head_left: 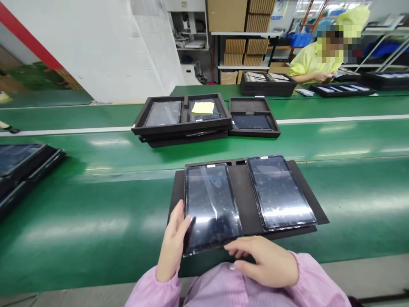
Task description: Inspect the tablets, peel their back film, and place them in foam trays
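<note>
A dark tablet screen (211, 200) under shiny film, with a small white label at its top, lies over the left part of a black foam sheet (240, 192). Its lower end juts past the sheet toward me. My left hand (174, 236) grips this screen's left edge, thumb at the front side and fingers along the edge. Close to its lower right corner is my right hand (262, 260), fingers loosely bent and thumb apart, with nothing visible held; whether the fingertips touch the edge is unclear. A second labelled tablet screen (281, 192) rests on the sheet's right part.
Ahead, stacked black foam trays (183, 128) hold screens and a yellow note (203, 108); another tray (254, 133) sits beside them. More screens (22, 160) are stacked at left on the green bench (96, 221). Across it, a person in yellow (308, 62) handles small parts.
</note>
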A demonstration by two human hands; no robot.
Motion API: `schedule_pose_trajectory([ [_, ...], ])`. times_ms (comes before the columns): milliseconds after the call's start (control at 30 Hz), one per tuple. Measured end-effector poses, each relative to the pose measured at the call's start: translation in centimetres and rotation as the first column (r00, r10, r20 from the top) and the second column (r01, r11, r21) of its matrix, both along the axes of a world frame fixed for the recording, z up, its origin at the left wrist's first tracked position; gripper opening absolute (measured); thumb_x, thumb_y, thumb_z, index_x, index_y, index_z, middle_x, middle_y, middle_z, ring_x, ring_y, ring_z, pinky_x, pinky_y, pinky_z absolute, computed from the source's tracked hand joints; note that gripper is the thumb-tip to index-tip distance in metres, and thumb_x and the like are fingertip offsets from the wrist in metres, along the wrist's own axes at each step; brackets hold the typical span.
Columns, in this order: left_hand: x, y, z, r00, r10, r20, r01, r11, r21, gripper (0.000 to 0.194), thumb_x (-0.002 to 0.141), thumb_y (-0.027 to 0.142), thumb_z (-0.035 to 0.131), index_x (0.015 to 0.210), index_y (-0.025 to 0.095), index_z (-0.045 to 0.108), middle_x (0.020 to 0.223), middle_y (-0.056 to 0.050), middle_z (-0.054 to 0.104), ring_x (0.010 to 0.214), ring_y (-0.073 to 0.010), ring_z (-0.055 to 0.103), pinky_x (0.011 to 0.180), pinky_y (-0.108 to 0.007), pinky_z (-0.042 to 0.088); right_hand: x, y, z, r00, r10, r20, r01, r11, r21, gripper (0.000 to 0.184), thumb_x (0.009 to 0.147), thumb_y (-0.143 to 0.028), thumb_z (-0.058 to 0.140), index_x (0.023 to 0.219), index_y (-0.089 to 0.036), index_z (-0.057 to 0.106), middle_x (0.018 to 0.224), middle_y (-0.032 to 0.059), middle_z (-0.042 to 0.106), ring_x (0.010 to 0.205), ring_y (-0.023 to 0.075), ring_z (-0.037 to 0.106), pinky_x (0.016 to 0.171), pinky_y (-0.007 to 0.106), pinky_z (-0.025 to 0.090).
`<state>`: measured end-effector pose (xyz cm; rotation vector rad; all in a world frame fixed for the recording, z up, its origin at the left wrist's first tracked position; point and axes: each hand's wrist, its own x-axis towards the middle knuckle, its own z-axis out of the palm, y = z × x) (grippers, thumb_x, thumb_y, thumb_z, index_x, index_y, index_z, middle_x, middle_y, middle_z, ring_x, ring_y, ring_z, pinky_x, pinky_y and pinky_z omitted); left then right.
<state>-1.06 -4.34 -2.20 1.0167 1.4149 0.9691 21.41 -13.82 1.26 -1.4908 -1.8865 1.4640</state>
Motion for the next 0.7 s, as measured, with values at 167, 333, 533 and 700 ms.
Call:
schedule_pose_trajectory([
  [167, -1.0, 5.1, 1.1, 0.858, 0.033, -0.512, 0.082, 0.977, 0.199, 0.069, 0.073, 0.045, 0.061, 0.132, 0.011, 0.052, 0.150, -0.018, 0.044, 0.147, -0.0336, 0.027, 0.123, -0.045, 0.019, 1.0, -3.8, -5.4, 0.794, -0.542, -0.275, 0.373, 0.791, -0.485, 0.055, 0.076, -0.062, 0.065, 0.103, -0.015, 0.068, 0.086, 0.0090, 0.074, 0.073, 0.0201, 0.068, 0.071, 0.034, 0.053],
  [333, -0.6, 8.0, 1.3, 0.882, -0.205, -0.424, 0.203, 0.978, -0.049, 0.059, 0.072, 0.045, 0.064, 0.123, 0.017, 0.055, 0.134, -0.015, 0.061, 0.127, -0.0331, 0.056, 0.113, -0.048, 0.038, 0.5, -4.8, -7.7, 0.338, -0.858, -0.386, 0.515, 0.512, -0.687, 0.080, 0.059, -0.078, 0.072, 0.107, -0.015, 0.063, 0.093, 0.0130, 0.073, 0.077, 0.0205, 0.070, 0.067, 0.032, 0.054],
  [533, 0.0, 6.5, 4.0, 0.983, -0.088, -0.160, 0.034, 0.949, -0.313, 0.033, 0.068, 0.017, 0.073, 0.100, 0.019, 0.064, 0.093, -0.008, 0.076, 0.066, -0.0215, 0.072, 0.064, -0.033, 0.060, 1.3, -5.3, -6.7, 0.208, -0.930, -0.303, 0.593, 0.366, -0.717, 0.075, 0.053, -0.076, 0.078, 0.091, -0.012, 0.070, 0.094, 0.0154, 0.074, 0.077, 0.0211, 0.071, 0.058, 0.027, 0.055],
  [700, 1.5, 4.5, 5.4, 0.992, 0.119, 0.037, -0.086, 0.872, -0.482, 0.013, 0.079, 0.012, 0.061, 0.090, 0.016, 0.068, 0.069, -0.005, 0.073, 0.048, -0.0168, 0.066, 0.049, -0.026, 0.056, 0.9, -6.2, -6.7, 0.133, -0.923, -0.360, 0.637, 0.358, -0.683, 0.068, 0.058, -0.069, 0.081, 0.094, -0.014, 0.068, 0.092, 0.0117, 0.074, 0.082, 0.0210, 0.072, 0.061, 0.025, 0.056],
])
